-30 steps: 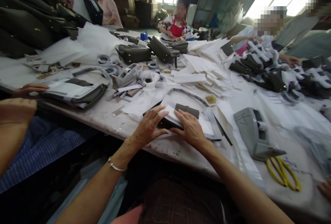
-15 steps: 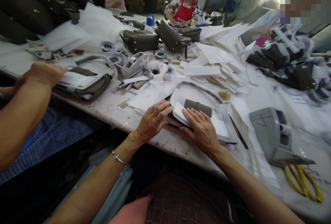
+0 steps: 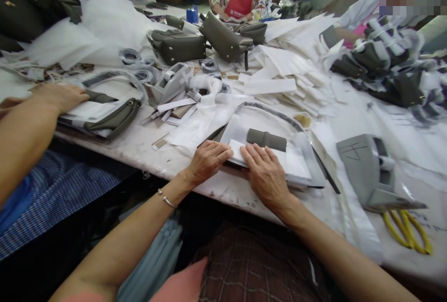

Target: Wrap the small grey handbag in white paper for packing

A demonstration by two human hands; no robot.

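A dark olive handbag [image 3: 213, 134] lies flat at the table's near edge, mostly covered by white wrapping. Its handle [image 3: 258, 107] is wrapped in clear film and arches away from me. An olive strap tab [image 3: 267, 139] shows on top of a white foam sheet [image 3: 295, 164]. My left hand [image 3: 209, 160] is closed at the sheet's left end, fingers together and thumb side hidden. My right hand [image 3: 263, 171] rests flat on the sheet's near edge, fingers stretched out just below the tab.
A co-worker's hand [image 3: 63, 97] touches another wrapped bag [image 3: 118, 118] at left. Yellow-handled scissors [image 3: 407, 232] and a grey stiff piece [image 3: 363, 171] lie at right. Farther back are olive bags [image 3: 178, 46], white sheets [image 3: 279, 67] and a pile of wrapped bags [image 3: 387, 69].
The white foam sheet under my hands now lies flatter and its raised near edge is down. My left fingers have come lower onto its end. The view has shifted slightly.
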